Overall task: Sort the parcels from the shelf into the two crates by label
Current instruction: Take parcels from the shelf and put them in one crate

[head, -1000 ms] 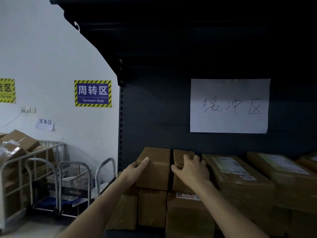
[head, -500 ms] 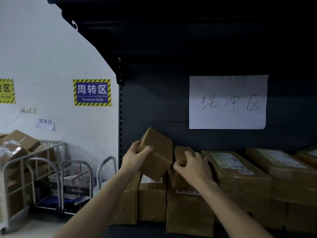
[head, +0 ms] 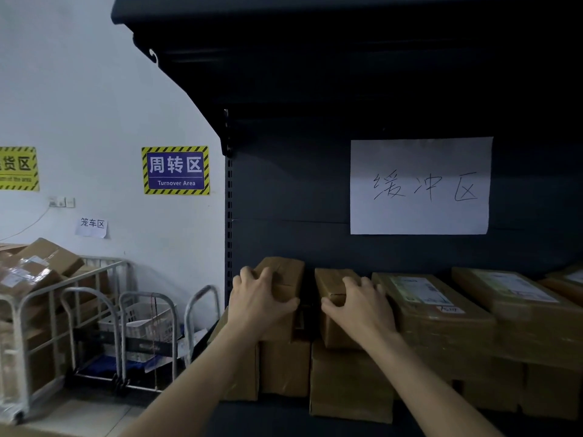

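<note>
The fingers of the left hand are curling over the top and left edge of the left parcel, with the thumb pressing across its front, so the hand is gripping it. The fingers of the right hand are bending over the top of the right parcel, with the thumb hooking its near left corner, so this hand is grasping that one.

Both parcels are small brown cartons, and their visible faces are showing only card and glossy tape. They are sitting side by side, with a dark gap between them, on top of bigger boxes at the left end of the dark shelf.

Just right of the right hand, a long parcel is lying flat. It is carrying a white label whose print is too small to read. Above it, a white sheet is hanging on the shelf's back panel, handwritten "缓冲区".

On the wall to the left, a blue sign with a striped border is reading "周转区 Turnover Area". A small note is reading "笼车区". A yellow sign, cut off by the frame edge, is showing "货区". Below them, a cage cart is holding more brown boxes.
</note>
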Demonstrator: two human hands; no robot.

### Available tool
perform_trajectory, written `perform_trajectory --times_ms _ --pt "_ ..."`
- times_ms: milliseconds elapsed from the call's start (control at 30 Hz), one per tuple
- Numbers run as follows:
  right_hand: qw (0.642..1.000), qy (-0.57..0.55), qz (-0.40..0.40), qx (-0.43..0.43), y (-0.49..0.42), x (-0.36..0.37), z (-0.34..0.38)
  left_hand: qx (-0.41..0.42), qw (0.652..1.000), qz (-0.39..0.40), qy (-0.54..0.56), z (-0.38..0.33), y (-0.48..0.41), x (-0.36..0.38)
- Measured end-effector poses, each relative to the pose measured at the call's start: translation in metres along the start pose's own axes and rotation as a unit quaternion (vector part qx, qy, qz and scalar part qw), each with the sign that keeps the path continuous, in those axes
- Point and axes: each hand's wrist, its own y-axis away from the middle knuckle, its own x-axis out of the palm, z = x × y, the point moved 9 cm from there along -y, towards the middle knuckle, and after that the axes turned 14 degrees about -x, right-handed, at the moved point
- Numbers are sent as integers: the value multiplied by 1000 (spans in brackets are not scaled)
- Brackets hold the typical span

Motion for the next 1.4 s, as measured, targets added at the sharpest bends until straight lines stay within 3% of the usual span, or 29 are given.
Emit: perform_trajectory --times_ms 333,533,700,833,1033,1200,1400 --pt "1000 9 13 -17 8 4 2 -69 988 -23 139 25 13 15" --pt "1000 5 13 -8 10 3 -2 102 983 -151 -20 -5 19 -14" --pt "1000 7 13 -12 9 4 0 189 958 -100 -188 -11 25 12" --pt "1000 10 9 -12 8 5 0 231 953 -84 -178 -10 33 26" --pt "1000 0 -2 -18 9 5 0 115 990 -85 1 13 24 -6" --pt "998 -54 -23 11 15 4 -9 -31 988 -22 152 58 7 -3" --pt "995 -75 -44 58 18 6 -17 -59 975 34 212 65 5 13"
